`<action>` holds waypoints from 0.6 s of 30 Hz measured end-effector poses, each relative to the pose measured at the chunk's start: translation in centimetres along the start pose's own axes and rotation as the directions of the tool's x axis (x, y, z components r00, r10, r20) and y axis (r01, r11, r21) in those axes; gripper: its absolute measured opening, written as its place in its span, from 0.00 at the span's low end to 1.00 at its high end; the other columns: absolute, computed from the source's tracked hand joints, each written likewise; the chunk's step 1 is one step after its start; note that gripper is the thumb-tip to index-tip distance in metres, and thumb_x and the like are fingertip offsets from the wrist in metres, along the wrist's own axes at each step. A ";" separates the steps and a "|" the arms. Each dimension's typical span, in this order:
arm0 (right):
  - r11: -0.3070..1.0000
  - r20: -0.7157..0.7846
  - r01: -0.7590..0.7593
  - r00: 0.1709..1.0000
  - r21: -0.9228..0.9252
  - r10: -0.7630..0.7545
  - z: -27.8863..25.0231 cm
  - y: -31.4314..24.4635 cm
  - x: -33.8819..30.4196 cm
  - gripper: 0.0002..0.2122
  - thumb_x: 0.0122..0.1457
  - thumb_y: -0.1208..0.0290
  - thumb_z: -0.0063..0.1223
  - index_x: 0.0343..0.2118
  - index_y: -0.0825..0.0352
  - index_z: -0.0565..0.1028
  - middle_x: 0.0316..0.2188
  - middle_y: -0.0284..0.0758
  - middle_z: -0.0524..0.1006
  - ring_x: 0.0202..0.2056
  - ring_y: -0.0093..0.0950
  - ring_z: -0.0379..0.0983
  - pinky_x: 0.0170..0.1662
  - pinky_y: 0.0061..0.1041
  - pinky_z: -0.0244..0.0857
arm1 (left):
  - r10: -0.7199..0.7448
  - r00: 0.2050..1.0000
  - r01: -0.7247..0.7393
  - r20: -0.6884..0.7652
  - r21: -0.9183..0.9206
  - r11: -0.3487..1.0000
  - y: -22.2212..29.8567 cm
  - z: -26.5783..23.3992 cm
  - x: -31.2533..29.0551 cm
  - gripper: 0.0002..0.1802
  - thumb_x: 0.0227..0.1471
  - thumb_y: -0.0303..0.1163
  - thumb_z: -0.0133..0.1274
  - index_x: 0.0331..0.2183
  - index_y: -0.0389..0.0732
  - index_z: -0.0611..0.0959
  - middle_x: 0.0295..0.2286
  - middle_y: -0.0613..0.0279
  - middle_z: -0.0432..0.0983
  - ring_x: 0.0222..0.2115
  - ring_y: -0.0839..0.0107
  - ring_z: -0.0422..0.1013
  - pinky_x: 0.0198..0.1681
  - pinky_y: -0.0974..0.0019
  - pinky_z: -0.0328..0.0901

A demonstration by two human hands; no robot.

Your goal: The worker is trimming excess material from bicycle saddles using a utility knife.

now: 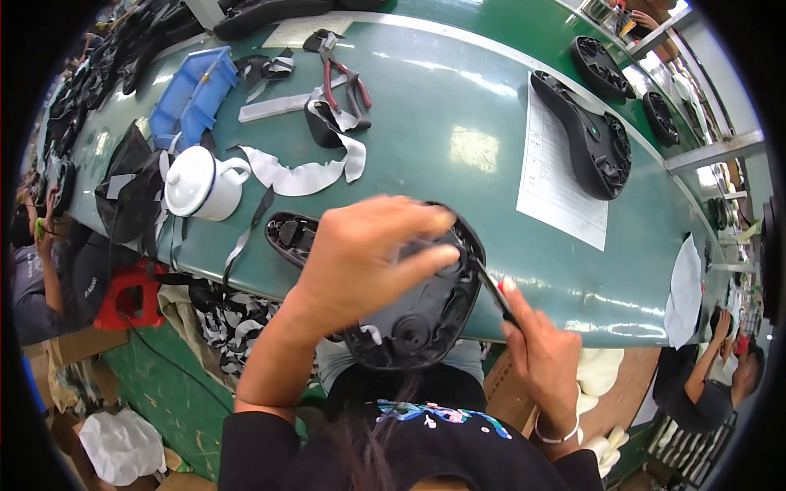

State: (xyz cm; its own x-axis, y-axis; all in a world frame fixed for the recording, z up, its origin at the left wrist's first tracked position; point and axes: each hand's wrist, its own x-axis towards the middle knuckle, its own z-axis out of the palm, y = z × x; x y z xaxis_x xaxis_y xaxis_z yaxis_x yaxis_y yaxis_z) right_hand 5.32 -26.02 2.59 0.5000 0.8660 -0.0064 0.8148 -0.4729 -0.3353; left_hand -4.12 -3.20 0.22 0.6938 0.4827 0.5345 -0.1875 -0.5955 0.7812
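The black saddle shell [426,315] looks like matt moulded plastic — ribbed inside. The green table [458,139] is smooth and glossy, a white mug [201,184] shines like enamel, and the sheet [557,176] at the right edge is matt paper.

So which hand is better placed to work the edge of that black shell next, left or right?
Right, probably. The right hand already holds a thin dark tool at the rim of the black shell, while the left hand is spread over the top, gripping it steady.
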 end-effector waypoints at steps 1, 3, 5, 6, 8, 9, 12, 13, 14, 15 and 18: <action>0.999 0.010 -0.014 1.000 -0.041 0.014 -0.2 0.1 1.1 0.26 0.54 0.72 0.54 0.57 0.56 0.65 0.18 0.36 0.69 0.16 0.36 0.66 0.20 0.33 0.57 | 0.085 0.987 -0.121 0.140 0.271 0.955 -0.3 -0.1 0.7 0.08 0.40 0.32 0.59 0.21 0.37 0.80 0.15 0.62 0.67 0.21 0.72 0.64 0.23 0.72 0.56; 0.997 0.014 -0.026 1.000 -0.077 0.027 -0.6 -0.2 2.9 0.23 0.55 0.74 0.51 0.56 0.58 0.66 0.20 0.39 0.71 0.17 0.39 0.67 0.21 0.35 0.56 | 0.122 0.952 -0.258 0.281 0.520 0.815 -0.9 -0.2 2.1 0.08 0.38 0.30 0.59 0.18 0.37 0.79 0.15 0.61 0.67 0.24 0.72 0.64 0.25 0.72 0.55; 0.992 -0.026 -0.026 0.999 -0.126 0.023 0.3 -0.7 3.3 0.23 0.55 0.73 0.50 0.56 0.58 0.66 0.19 0.39 0.71 0.18 0.39 0.67 0.21 0.35 0.57 | 0.223 0.949 -0.306 0.223 0.473 0.826 -3.3 0.5 3.4 0.07 0.40 0.26 0.57 0.17 0.37 0.77 0.17 0.60 0.66 0.27 0.73 0.63 0.27 0.70 0.54; 0.982 -0.057 -0.056 0.997 -0.180 0.046 0.6 -0.9 3.4 0.23 0.56 0.73 0.50 0.56 0.57 0.66 0.19 0.40 0.71 0.18 0.39 0.67 0.21 0.36 0.57 | 0.230 0.948 -0.310 0.218 0.477 0.823 -3.9 0.5 3.7 0.07 0.40 0.26 0.57 0.17 0.37 0.77 0.17 0.60 0.66 0.27 0.73 0.63 0.27 0.70 0.54; 0.981 -0.020 -0.083 0.997 -0.176 0.080 0.8 -1.6 1.1 0.23 0.56 0.72 0.50 0.57 0.57 0.66 0.18 0.41 0.71 0.18 0.40 0.67 0.21 0.36 0.58 | -0.127 0.935 0.185 -0.332 0.150 0.971 -5.2 0.2 4.1 0.16 0.39 0.31 0.58 0.09 0.39 0.72 0.15 0.65 0.65 0.24 0.67 0.59 0.31 0.59 0.56; 0.990 -0.012 -0.032 0.999 -0.137 0.031 0.7 -1.9 0.1 0.23 0.56 0.72 0.50 0.57 0.57 0.66 0.17 0.41 0.71 0.18 0.40 0.68 0.21 0.36 0.58 | -0.453 0.840 0.383 -0.298 -0.264 0.885 -6.7 -0.4 3.4 0.15 0.48 0.39 0.56 0.16 0.41 0.79 0.18 0.67 0.70 0.31 0.72 0.63 0.39 0.65 0.57; 0.983 0.076 -0.076 0.993 -0.168 0.090 -0.5 -1.1 1.4 0.24 0.53 0.72 0.53 0.56 0.55 0.68 0.17 0.41 0.71 0.18 0.39 0.68 0.23 0.36 0.59 | -0.654 0.757 0.536 -0.001 -0.572 0.621 -5.0 -0.8 3.8 0.19 0.58 0.44 0.46 0.32 0.39 0.83 0.31 0.66 0.78 0.44 0.73 0.64 0.49 0.71 0.53; 0.980 0.054 0.010 0.999 -0.196 0.001 -1.2 0.6 3.1 0.23 0.54 0.69 0.52 0.56 0.51 0.67 0.16 0.37 0.70 0.16 0.37 0.68 0.22 0.35 0.59 | -0.676 0.731 0.564 0.092 -0.639 0.523 -4.4 -1.2 3.3 0.26 0.63 0.45 0.35 0.43 0.33 0.78 0.45 0.62 0.74 0.53 0.68 0.59 0.57 0.71 0.48; 0.971 0.042 0.103 0.995 -0.215 -0.096 -1.9 1.9 4.7 0.23 0.56 0.66 0.51 0.56 0.46 0.67 0.15 0.34 0.69 0.15 0.35 0.67 0.21 0.34 0.59 | -0.643 0.752 0.487 0.146 -0.781 0.392 -4.2 -1.7 1.4 0.27 0.63 0.45 0.33 0.42 0.32 0.78 0.47 0.59 0.71 0.54 0.67 0.59 0.59 0.67 0.46; 0.962 0.099 0.167 0.984 -0.216 -0.148 -2.8 2.9 6.7 0.23 0.54 0.68 0.53 0.54 0.45 0.69 0.16 0.35 0.70 0.18 0.35 0.67 0.23 0.32 0.60 | -0.596 0.777 0.403 0.202 -0.888 0.224 -3.9 -1.5 -0.7 0.28 0.64 0.45 0.31 0.41 0.31 0.78 0.49 0.56 0.69 0.54 0.65 0.59 0.61 0.63 0.44; 0.946 0.222 0.306 0.934 -0.103 -0.278 -4.7 4.2 10.6 0.23 0.52 0.70 0.55 0.52 0.41 0.71 0.18 0.34 0.69 0.21 0.34 0.67 0.25 0.31 0.60 | -0.415 0.861 0.508 0.295 -0.564 0.651 0.0 -2.8 -5.1 0.30 0.64 0.43 0.28 0.31 0.33 0.81 0.37 0.52 0.78 0.52 0.62 0.64 0.61 0.56 0.44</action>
State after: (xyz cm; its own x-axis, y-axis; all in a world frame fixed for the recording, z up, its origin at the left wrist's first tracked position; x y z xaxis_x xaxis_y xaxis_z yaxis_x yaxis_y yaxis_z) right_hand 15.45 -19.62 5.56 0.1750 0.9770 -0.1222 0.9544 -0.1988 -0.2227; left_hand -9.61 -3.88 -1.65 0.8800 0.4733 0.0403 -0.1622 0.2196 0.9620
